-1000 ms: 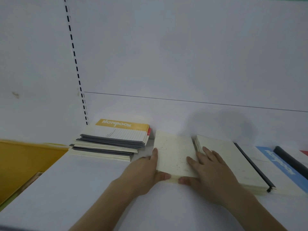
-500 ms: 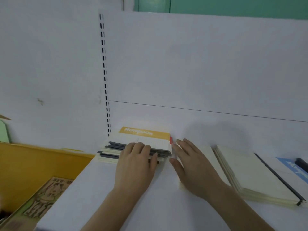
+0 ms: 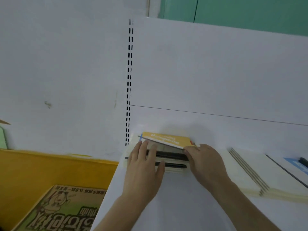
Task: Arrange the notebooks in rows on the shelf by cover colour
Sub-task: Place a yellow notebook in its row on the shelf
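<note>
The right hand pinches the tilted yellow-banded paper notebook atop the stack of notebooks; at its nine o'clock, the left hand's grip rests spread on that stack.

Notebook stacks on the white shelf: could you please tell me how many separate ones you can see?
2. The mixed stack with the yellow-covered notebook on top lies by the slotted upright, between both hands. The cream-covered stack lies to its right. More may continue beyond the right edge.
</note>
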`<state>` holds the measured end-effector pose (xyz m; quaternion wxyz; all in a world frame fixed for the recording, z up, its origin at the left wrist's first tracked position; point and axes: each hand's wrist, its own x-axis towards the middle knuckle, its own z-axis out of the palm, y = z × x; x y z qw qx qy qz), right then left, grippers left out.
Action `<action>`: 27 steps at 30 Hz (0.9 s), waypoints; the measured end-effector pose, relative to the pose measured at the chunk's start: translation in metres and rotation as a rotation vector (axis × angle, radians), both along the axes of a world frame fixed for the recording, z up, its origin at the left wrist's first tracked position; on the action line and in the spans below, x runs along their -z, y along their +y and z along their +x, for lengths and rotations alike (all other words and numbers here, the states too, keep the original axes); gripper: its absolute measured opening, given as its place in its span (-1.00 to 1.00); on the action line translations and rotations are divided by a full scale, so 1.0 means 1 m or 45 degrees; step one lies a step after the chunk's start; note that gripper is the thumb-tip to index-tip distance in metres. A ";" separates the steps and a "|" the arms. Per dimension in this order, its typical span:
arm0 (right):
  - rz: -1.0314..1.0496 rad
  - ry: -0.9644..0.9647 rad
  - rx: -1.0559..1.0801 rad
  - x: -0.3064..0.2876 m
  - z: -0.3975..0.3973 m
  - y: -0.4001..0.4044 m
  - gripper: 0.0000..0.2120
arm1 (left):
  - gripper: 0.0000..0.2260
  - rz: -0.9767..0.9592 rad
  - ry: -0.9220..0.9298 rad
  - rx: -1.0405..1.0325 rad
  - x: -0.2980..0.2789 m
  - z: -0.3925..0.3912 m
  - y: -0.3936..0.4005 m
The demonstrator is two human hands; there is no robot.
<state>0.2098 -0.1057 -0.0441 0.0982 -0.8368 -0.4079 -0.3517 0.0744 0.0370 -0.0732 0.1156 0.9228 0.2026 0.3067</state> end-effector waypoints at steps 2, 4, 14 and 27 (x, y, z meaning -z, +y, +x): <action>0.159 -0.029 0.001 -0.008 -0.017 -0.004 -0.84 | -0.48 -0.133 -0.242 0.036 -0.004 -0.003 -0.004; 0.278 -0.083 -0.036 -0.011 -0.036 -0.007 -0.83 | -0.44 -0.458 -0.302 0.129 -0.016 -0.004 -0.009; 0.387 0.123 -0.365 0.012 -0.070 -0.003 -0.70 | -0.90 -1.041 -0.711 0.178 -0.031 -0.005 -0.014; -0.274 0.387 -0.088 0.011 0.021 0.013 -0.63 | -0.75 -1.184 -0.751 -0.022 -0.014 -0.031 0.025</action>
